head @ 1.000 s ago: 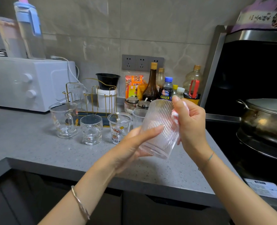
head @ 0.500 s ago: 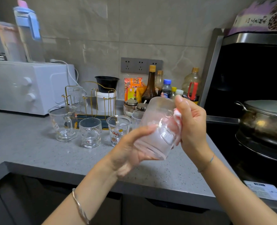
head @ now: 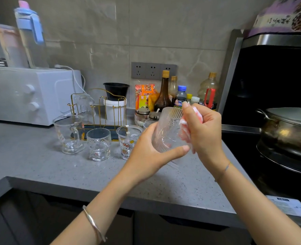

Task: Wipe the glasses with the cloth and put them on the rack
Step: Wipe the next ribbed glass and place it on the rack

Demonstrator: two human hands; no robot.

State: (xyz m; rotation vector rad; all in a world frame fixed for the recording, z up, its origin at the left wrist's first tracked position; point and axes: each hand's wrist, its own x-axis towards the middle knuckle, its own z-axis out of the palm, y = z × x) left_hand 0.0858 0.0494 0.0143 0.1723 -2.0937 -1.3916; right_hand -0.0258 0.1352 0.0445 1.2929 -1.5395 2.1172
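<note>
At centre frame, a ribbed glass is held tilted above the counter, gripped from below by the curled left hand so it is steadied. A pink cloth, bunched in the right hand, is pressed against its side for wiping. The gold rack is seen left of centre.

no legible text, blurred print on purple box, orange packet, paper sheet
</note>
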